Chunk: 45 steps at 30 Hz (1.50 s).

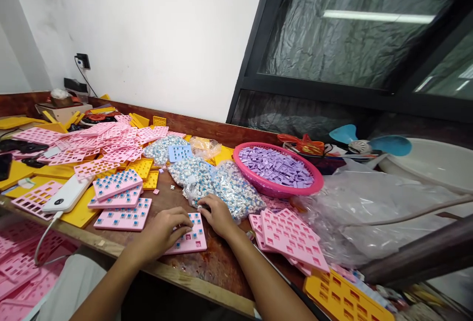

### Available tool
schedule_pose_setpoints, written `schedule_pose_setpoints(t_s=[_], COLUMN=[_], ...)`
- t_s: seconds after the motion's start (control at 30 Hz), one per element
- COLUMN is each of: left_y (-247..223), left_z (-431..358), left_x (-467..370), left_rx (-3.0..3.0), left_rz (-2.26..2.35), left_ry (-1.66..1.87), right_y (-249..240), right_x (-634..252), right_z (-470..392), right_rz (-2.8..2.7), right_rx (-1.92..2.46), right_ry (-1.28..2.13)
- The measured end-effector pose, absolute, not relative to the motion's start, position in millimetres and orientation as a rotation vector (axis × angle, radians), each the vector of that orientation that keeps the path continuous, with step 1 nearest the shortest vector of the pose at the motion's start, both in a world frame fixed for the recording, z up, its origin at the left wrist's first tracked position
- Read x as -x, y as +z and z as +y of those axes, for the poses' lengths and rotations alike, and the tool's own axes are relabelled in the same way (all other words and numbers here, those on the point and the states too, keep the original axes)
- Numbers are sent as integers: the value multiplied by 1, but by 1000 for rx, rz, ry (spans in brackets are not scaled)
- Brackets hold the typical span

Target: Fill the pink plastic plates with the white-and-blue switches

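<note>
A pink plate (201,237) with square holes lies flat at the table's front, partly filled with small blue-topped key switches. My left hand (168,227) rests over its left half, fingers bent and close together near the switches; what is between the fingertips is hidden. Beyond the plate's far right corner, my right hand (218,215) has its fingers curled at the near edge of a heap of loose white-and-blue switches (192,176). Whether a switch is in its fingertips is too small to tell. Clear plastic bagging (240,193) lies around part of the heap.
Left of my hands stand stacked switch-filled pink plates (121,212), a white power bank (68,194) with a cable, and piled pink frames (99,141). To the right are a pink basket (318,183) of purple pieces, more pink plates (291,235) and a yellow plate (343,299).
</note>
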<state>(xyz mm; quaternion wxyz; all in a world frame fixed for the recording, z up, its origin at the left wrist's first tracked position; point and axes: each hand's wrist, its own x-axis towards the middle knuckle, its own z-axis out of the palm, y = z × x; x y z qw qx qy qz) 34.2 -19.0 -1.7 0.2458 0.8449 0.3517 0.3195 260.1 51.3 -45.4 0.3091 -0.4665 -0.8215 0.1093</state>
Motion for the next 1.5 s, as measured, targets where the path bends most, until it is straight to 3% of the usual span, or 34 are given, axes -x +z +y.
schedule_pose_setpoints(t_s=[0.27,0.7,1.03,1.5], left_y=[-26,-30,-39,-45], left_z=[-32,-25,-21,-26], left_x=[-37,-39,-46,-47], left_rx=[-2280,-2170,-2168,-2244], left_rz=[1061,1175,1174,1345], left_ry=[780,891,907,966], right_y=[-26,14,17,-5], right_x=[-267,-268,-257,-252], right_z=[40,8,-9,-8], right_rz=[-2016,-2324,-2667,-2679], right_rx=[1145,1109,1066,1109], right_ry=[622,881,664,339])
